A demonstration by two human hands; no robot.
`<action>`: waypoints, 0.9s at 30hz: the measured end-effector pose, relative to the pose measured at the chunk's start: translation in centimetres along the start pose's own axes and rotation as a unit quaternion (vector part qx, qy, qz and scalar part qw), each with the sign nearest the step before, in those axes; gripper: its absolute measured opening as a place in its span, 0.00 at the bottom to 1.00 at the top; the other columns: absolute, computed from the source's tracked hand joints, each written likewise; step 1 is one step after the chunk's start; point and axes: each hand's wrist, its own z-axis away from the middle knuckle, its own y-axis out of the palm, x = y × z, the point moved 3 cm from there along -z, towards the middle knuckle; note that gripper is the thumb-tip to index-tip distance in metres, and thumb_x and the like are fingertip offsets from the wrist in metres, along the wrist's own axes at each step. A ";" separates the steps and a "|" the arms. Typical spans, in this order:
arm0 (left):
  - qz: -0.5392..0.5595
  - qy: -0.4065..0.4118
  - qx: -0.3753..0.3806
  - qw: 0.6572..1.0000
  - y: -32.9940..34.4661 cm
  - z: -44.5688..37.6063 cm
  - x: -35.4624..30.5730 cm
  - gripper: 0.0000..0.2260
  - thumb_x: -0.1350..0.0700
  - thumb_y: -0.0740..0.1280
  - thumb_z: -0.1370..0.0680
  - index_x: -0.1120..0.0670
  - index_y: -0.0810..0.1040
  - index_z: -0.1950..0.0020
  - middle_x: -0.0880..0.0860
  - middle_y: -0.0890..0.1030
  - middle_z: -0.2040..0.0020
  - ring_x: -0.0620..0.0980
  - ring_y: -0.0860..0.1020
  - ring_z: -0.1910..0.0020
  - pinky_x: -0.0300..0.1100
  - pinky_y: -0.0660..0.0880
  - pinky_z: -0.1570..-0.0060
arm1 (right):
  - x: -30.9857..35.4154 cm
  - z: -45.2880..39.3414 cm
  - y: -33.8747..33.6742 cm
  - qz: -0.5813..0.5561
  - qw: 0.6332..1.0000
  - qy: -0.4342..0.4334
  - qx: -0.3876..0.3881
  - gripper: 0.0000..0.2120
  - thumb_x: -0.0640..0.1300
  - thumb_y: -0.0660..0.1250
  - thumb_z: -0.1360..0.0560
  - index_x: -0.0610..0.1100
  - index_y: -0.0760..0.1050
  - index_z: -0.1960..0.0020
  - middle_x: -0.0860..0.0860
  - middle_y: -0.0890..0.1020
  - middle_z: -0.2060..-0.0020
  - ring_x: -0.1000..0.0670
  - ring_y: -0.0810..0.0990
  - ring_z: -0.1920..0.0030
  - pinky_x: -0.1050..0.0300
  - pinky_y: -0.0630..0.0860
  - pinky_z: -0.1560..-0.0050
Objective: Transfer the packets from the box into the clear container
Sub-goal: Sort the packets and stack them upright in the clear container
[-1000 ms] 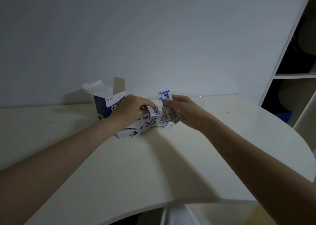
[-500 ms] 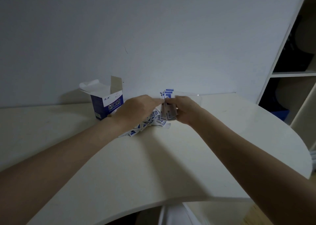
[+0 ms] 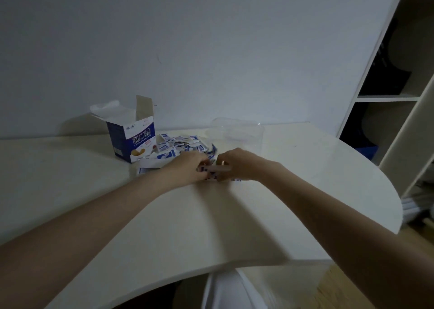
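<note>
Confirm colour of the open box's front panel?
Dark blue with white lettering, box, head view.

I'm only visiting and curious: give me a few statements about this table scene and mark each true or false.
1. The box stands upright with its top flaps open. True.
2. The clear container is packed full of packets. False: it looks empty.
3. Loose packets lie on the table beside the box. True.
4. Only one hand is at the packets. False: the left hand and the right hand both hold a small stack.
</note>
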 end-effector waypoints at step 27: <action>0.000 0.012 -0.030 0.999 -1.4 0.0 -1.2 0.13 0.64 0.58 0.21 0.57 0.82 0.45 0.58 0.84 0.52 0.51 0.78 0.56 0.40 0.71 0.56 | 0.0 0.6 0.0 0.057 0.991 -0.098 -0.066 0.16 0.35 0.55 0.22 0.43 0.73 0.37 0.42 0.77 0.47 0.42 0.76 0.46 0.51 0.72 0.47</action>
